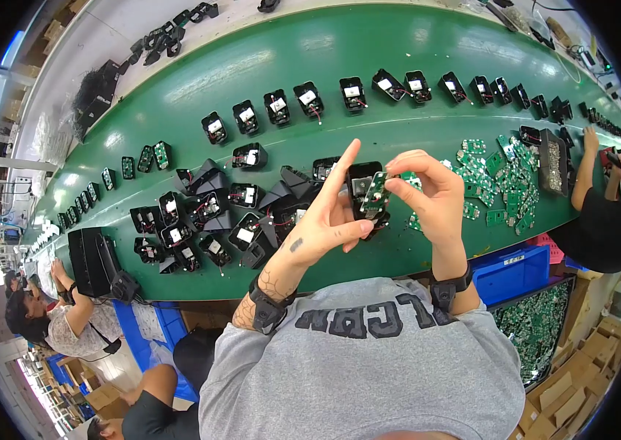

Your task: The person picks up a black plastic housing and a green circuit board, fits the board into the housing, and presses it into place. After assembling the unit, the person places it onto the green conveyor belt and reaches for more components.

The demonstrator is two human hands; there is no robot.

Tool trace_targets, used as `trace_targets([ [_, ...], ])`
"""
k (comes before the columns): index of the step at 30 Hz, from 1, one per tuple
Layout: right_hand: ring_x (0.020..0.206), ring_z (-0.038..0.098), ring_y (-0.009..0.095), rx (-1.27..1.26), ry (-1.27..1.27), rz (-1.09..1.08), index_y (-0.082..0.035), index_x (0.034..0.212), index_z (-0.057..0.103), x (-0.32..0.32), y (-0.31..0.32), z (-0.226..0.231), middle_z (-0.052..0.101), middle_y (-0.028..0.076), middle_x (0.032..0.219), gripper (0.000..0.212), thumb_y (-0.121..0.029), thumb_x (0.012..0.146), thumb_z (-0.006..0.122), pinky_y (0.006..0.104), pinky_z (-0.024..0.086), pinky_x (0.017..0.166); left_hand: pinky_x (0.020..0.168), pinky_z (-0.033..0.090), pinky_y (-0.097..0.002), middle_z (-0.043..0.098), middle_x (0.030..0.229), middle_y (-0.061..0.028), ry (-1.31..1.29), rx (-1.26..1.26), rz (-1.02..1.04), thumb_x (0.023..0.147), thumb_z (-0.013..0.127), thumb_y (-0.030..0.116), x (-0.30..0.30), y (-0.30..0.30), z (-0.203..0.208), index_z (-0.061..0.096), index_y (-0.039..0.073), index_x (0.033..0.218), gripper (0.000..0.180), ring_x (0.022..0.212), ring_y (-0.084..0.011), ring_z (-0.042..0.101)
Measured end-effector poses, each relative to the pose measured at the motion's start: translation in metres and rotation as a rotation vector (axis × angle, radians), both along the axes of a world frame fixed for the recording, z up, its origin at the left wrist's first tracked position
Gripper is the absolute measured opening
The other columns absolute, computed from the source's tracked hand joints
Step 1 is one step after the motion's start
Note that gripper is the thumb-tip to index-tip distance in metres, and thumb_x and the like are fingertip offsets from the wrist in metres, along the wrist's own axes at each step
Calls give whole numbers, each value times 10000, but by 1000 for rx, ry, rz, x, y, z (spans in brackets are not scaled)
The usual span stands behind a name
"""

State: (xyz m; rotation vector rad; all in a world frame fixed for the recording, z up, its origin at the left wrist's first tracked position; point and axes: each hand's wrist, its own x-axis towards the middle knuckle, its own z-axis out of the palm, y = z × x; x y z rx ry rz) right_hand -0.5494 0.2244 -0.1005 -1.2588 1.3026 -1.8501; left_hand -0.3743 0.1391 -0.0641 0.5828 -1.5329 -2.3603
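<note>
In the head view, your right hand (435,191) pinches a small green circuit board (375,196) between thumb and fingertips, tilted over the black housing (356,176). Your left hand (318,227) lies along the housing's left side, forefinger extended and thumb near its lower edge; you cannot tell from here whether it grips.

Nearer you than the housing, your grey sweatshirt (398,374) carries large dark block lettering. Beyond the housing, a row of open black cases (307,97) holds white pieces; any print there is too small to read. A blue bin (512,275), right of the housing and nearer you, bears a small white label, also unreadable.

The bench (200,81) beneath is glossy green and curves through the lens. Right of the housing lies a heap of green boards (508,176); farther right sits a co-worker (604,213). Cardboard boxes (582,374) stand at the lower right of the housing.
</note>
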Motion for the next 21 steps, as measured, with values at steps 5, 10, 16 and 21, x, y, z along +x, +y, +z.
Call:
trace_targets([
  [5,884,613,198,78,-22,-34,21,904,684,2,2,6,669,93,891,188,68,726,724,310,478,794,488,422,-220,544,1174,-113,-25,-84,-4,794,602,-76,-4,2,7,-9,234,1535,1009,756,-97,544],
  [10,870,609,195,34,111,-86,9,875,701,2,1,7,678,78,858,175,47,709,742,302,471,773,520,412,-206,526,1212,-95,-29,-29,-27,807,609,-78,-9,7,14,-7,237,1536,1005,733,-68,511],
  [16,910,593,218,14,350,-211,-51,885,719,6,0,13,674,52,855,214,-6,681,762,324,462,796,467,382,-212,568,927,-55,-64,-112,-1,879,606,12,-9,9,7,9,220,1535,912,622,-60,479],
  [21,979,582,249,-44,465,-294,-68,880,725,6,-1,12,664,69,944,196,-26,691,755,349,446,850,446,363,-212,550,840,-41,-90,-162,39,899,587,29,-15,16,9,23,206,1535,869,578,-59,458],
])
